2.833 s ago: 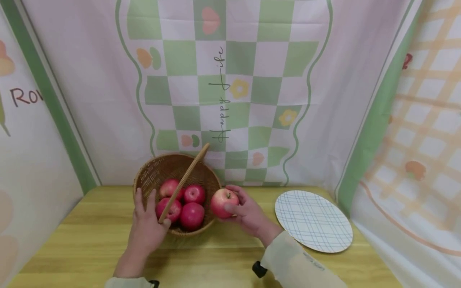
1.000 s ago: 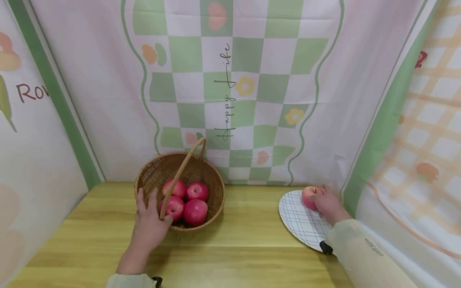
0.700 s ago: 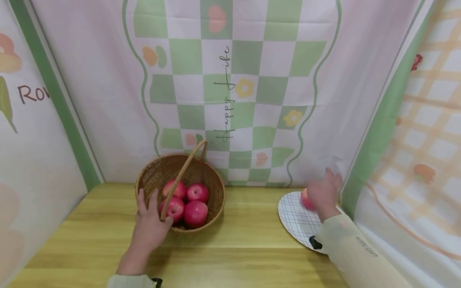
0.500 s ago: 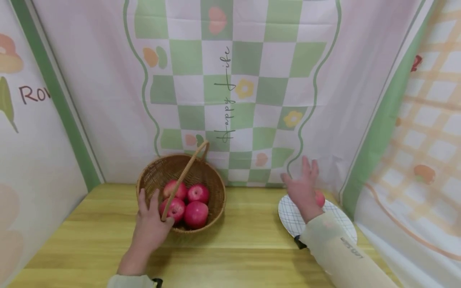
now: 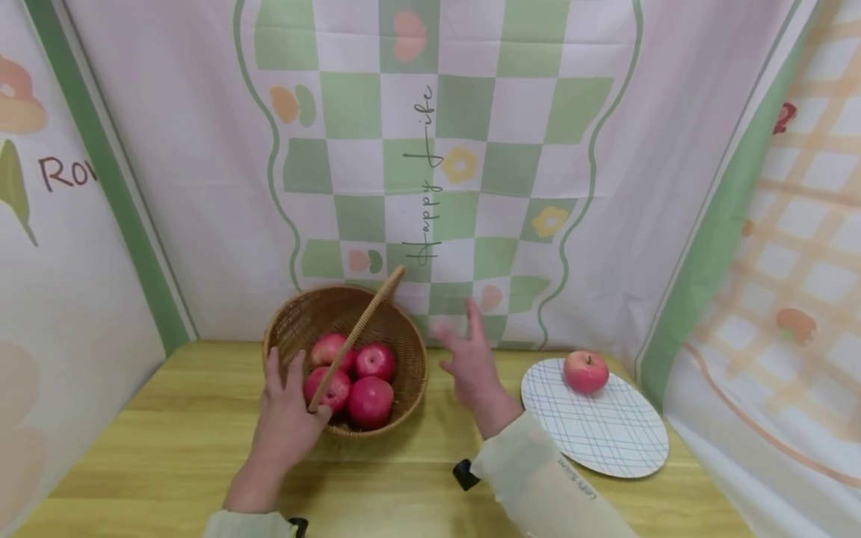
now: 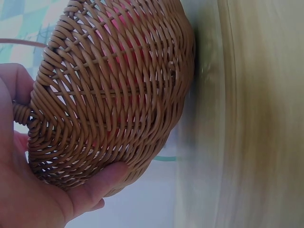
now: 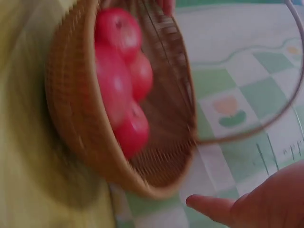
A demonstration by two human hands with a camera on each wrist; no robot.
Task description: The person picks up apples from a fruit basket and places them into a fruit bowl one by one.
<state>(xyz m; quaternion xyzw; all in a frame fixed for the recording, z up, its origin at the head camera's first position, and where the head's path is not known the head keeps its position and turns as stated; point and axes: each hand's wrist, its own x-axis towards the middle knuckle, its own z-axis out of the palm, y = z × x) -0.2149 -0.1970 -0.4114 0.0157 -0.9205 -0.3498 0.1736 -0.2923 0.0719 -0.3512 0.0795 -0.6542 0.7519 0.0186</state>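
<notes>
A brown wicker basket (image 5: 296,317) with a thin arched handle (image 5: 363,321) leans tilted on the table, several red apples (image 5: 370,402) inside it. My left hand (image 5: 285,426) grips its near-left rim, fingers inside and, in the left wrist view, thumb (image 6: 102,185) against the outer weave. Just right of the basket, my right hand (image 5: 476,370) is in the air with fingers spread and holds nothing. One red and yellow apple (image 5: 586,372) sits near the back of a white plate (image 5: 605,441) with blue crossing lines.
The wooden table (image 5: 377,486) runs up to a checked green and white cloth (image 5: 454,112) hanging behind the basket. Another cloth (image 5: 773,246) with an orange grid hangs at the right, close to the plate.
My right hand carried an apple from beside the basket to the plate, let it go, and came back left toward the basket. The left hand stayed on the rim.
</notes>
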